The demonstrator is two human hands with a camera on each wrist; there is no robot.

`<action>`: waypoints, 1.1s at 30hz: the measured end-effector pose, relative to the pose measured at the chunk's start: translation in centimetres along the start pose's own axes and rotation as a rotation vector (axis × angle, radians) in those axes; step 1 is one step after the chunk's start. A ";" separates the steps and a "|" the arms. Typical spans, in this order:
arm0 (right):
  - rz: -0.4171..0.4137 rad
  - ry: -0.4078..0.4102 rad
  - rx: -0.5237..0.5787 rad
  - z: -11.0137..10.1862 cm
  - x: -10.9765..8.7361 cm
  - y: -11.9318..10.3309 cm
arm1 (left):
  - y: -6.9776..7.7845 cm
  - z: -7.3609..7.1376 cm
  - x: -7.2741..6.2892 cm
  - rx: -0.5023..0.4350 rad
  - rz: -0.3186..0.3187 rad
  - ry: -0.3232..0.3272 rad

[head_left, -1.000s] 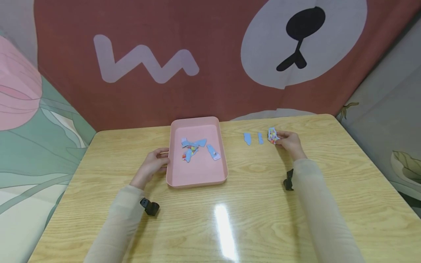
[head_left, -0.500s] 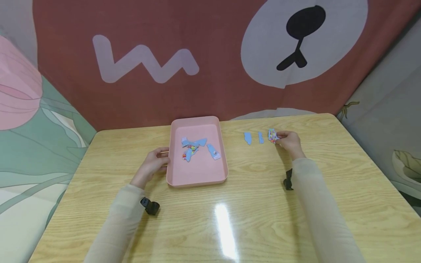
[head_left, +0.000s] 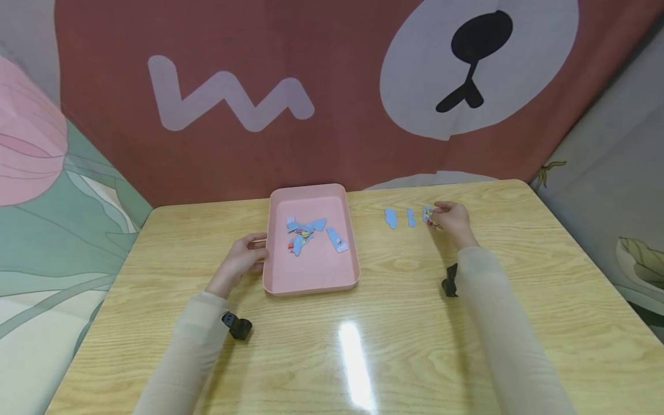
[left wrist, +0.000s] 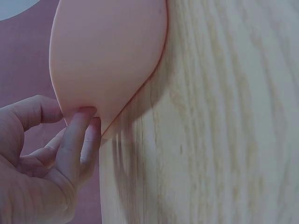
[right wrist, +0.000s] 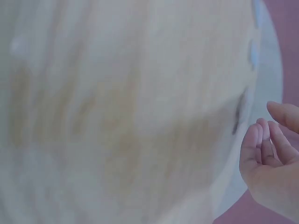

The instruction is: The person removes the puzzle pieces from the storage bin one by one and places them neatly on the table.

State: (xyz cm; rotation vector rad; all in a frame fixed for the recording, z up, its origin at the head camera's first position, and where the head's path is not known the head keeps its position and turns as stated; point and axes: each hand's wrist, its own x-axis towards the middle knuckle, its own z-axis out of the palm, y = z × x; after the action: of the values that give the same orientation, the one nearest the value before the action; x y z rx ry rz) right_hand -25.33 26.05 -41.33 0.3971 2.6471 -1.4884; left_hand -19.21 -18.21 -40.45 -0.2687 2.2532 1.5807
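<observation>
A pink tray point(head_left: 311, 274) lies on the table, bearing several torn-looking blue pieces point(head_left: 313, 225), one blue piece point(head_left: 336, 239) lying apart. My left hand point(head_left: 237, 258) holds the tray's left side; the left wrist view shows fingertips against the outer wall point(left wrist: 112, 70) and another digit at the rim. Right of the tray, two plain blue pieces point(head_left: 390, 218) lie in a row with a colourful printed piece point(head_left: 427, 214). My right hand point(head_left: 453, 222) is over that printed piece's right side, partly hiding it. In the right wrist view its loosely bent fingers point(right wrist: 252, 144) hold nothing and stand apart from it.
The wooden table point(head_left: 404, 334) reaches a patterned red cloth backdrop point(head_left: 342, 150) at its far edge. A black wrist camera point(head_left: 238, 327) sits at the left wrist and another camera point(head_left: 450, 280) at the right.
My right hand has let go of the printed piece, which now lies beside the other two, and has risen slightly away. The left hand and tray have stayed put.
</observation>
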 end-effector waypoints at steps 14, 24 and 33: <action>-0.145 -0.262 0.068 5.9 -1.2 -6.9 | 0.0 0.1 0.0 0.005 0.008 0.003; -0.220 -0.369 0.024 10.7 -2.7 -9.6 | 0.1 0.2 -0.1 -0.012 0.019 0.002; -0.342 -0.424 -0.070 13.3 -3.6 -10.6 | 0.0 0.2 0.0 -0.018 0.022 0.001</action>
State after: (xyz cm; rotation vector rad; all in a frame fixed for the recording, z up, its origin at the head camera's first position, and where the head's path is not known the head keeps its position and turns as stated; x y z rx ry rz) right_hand -25.41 8.84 -38.81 -0.3590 2.4878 -1.3609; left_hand -19.15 -18.04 -40.51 -0.2507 2.2516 1.6129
